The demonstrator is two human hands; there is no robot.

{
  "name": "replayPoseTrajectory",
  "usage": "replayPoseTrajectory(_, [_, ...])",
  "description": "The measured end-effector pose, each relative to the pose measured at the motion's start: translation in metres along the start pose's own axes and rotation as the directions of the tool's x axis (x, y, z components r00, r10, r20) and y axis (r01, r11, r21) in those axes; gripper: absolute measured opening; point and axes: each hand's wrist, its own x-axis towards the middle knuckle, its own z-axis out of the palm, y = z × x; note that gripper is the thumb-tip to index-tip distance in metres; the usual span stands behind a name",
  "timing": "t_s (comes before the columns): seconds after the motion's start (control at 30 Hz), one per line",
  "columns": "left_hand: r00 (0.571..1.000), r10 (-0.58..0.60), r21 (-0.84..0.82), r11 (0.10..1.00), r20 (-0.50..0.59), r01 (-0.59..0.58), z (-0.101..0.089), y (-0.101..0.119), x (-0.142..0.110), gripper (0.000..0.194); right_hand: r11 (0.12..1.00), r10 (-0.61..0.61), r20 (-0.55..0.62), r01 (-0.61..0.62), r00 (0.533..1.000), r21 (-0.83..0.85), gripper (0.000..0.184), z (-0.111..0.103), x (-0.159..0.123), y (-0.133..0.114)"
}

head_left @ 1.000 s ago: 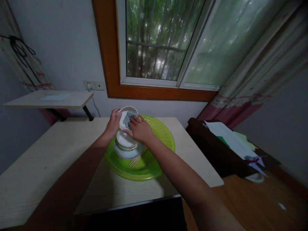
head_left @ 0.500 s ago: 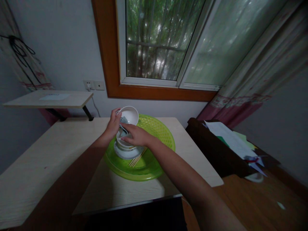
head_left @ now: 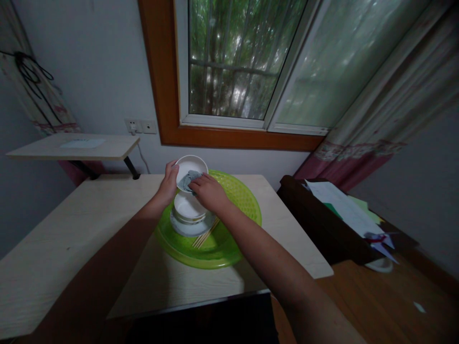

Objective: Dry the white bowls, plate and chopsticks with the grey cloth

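Observation:
A white bowl (head_left: 187, 164), tilted toward me, is gripped at its left rim by my left hand (head_left: 168, 184). My right hand (head_left: 210, 192) is closed on a grey-green cloth (head_left: 190, 178) and presses it against the inside of this bowl near the lower rim. Just below the held bowl, a stack of white bowls (head_left: 188, 206) sits on a white plate (head_left: 193, 230). The plate rests on a round bright green tray (head_left: 233, 255). Several light wooden chopsticks (head_left: 205, 234) lie on the tray, right of the plate.
The tray stands on a pale wooden table (head_left: 143, 267) against the wall under a window (head_left: 233, 62). A small raised shelf (head_left: 75, 145) is at the table's back left. To the right, papers (head_left: 340, 210) lie on a dark piece of furniture (head_left: 304, 215).
My right hand has moved with the cloth from the bowl's left rim to its lower right inside. The held bowl has turned to show more of its inside.

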Motion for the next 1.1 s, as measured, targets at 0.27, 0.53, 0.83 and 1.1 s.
replayPoseTrajectory(0.27, [0.991,-0.086,-0.189,0.976,0.101,0.104,0.001,0.003,0.001,0.043,0.993,-0.068,-0.072,0.06,0.995,-0.105,0.017,-0.005,-0.001,0.004])
replayPoseTrajectory(0.53, [0.995,-0.087,-0.102,0.991,0.047,0.091,-0.005,0.007,0.0,0.037,0.988,-0.097,-0.11,0.082,0.989,-0.132,0.016,-0.011,-0.003,0.009])
replayPoseTrajectory(0.83, [0.997,0.051,0.11,0.993,-0.062,-0.044,-0.004,0.008,0.0,0.037,0.997,0.055,0.012,-0.055,0.998,-0.048,0.016,0.0,0.002,-0.017])
replayPoseTrajectory(1.1, [0.996,0.091,0.18,0.98,-0.026,-0.084,-0.003,0.007,0.0,0.037,0.955,0.004,0.021,-0.01,1.0,0.295,0.055,0.008,-0.003,-0.017])
